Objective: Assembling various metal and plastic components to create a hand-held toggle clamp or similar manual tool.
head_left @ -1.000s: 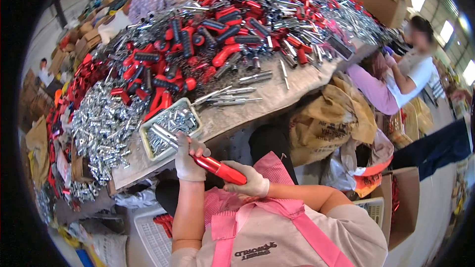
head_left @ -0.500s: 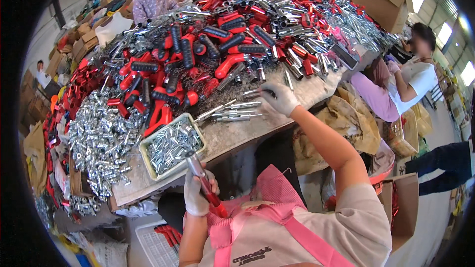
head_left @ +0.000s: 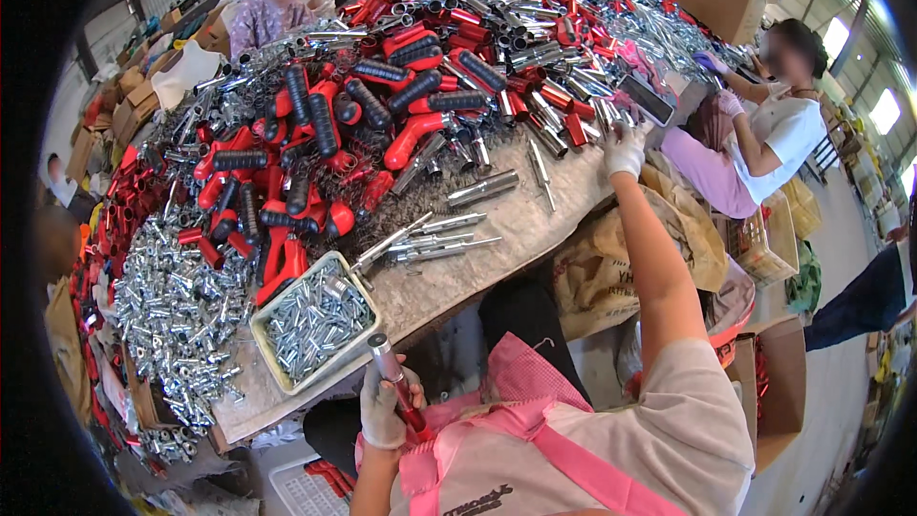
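My left hand (head_left: 384,411), in a whitish glove, is wrapped round a red-and-silver tube (head_left: 386,361). The tube stands tilted, its silver end up and its red part running down toward my apron. My gloved right hand (head_left: 626,151) is stretched out to the table's right edge. Its fingers reach up, partly apart, beside the chrome tubes (head_left: 546,134) at the pile's edge; fingertip contact is hard to make out. Between the hands lie a thick silver tube (head_left: 483,189), several thin silver rods (head_left: 439,241) and one lone rod (head_left: 541,175).
A cream tray (head_left: 358,336) of small metal pins sits near the front edge. Red-and-black handles (head_left: 323,119) and silver fittings (head_left: 181,291) are heaped behind and left. A phone-like dark slab (head_left: 648,100) lies far right. Co-workers sit around the table; brown sacks (head_left: 640,253) are below.
My right hand has moved right, from the loose rods to the pile's right edge. A thick silver tube now lies where it was. My left hand keeps its tube; the view has shifted slightly.
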`<state>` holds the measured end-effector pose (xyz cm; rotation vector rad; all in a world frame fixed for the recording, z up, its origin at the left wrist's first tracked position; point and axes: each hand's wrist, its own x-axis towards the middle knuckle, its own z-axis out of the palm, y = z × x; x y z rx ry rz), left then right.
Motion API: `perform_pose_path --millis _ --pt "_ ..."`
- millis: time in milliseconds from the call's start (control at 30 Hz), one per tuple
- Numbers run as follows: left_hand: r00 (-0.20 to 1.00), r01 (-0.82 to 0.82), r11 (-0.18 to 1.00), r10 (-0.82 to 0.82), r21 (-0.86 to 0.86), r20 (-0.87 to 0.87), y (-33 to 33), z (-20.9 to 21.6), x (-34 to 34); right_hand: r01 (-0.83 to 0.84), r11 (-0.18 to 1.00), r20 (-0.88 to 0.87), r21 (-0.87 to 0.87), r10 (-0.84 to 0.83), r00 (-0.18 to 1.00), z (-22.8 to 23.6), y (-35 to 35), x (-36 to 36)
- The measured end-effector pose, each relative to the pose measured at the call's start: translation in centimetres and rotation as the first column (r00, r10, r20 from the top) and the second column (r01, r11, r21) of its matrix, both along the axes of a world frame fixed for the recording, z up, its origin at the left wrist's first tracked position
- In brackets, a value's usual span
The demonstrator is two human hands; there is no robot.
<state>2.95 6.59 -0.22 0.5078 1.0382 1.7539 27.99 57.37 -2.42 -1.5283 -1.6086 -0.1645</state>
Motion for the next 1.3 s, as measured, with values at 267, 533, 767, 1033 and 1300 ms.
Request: perform_pose_path --millis 267,533,767,1033,1300 --pt "1.000 0.014 1.000 -0.014 -0.012 0.000 0.2 -1.1 0.2 -0.081 0.971 0.219 -0.225 0.132 0.967 1.1 -1.2 -2.4" --pt "0.999 -0.048 0.999 0.048 -0.018 0.003 -0.8 -1.0 0.3 -0.072 0.991 0.392 -0.116 0.112 0.913 3.0 -7.0 -8.3" --pt "0.997 0.018 0.995 -0.025 0.096 0.067 -2.0 -0.3 -1.0 -0.751 0.616 -0.132 0.240 0.787 0.603 5.2 -11.0 -13.0" --pt "0.986 -0.162 0.957 0.148 0.241 0.075 -6.8 -0.7 -1.4 -0.913 -0.345 0.103 -0.215 0.922 -0.373 10.8 -34.2 -34.3" --pt "0.942 -0.327 0.902 0.336 0.283 0.017 -11.8 0.5 -3.1 -0.615 0.143 0.495 -0.776 0.742 -0.452 6.8 -43.2 -51.0"
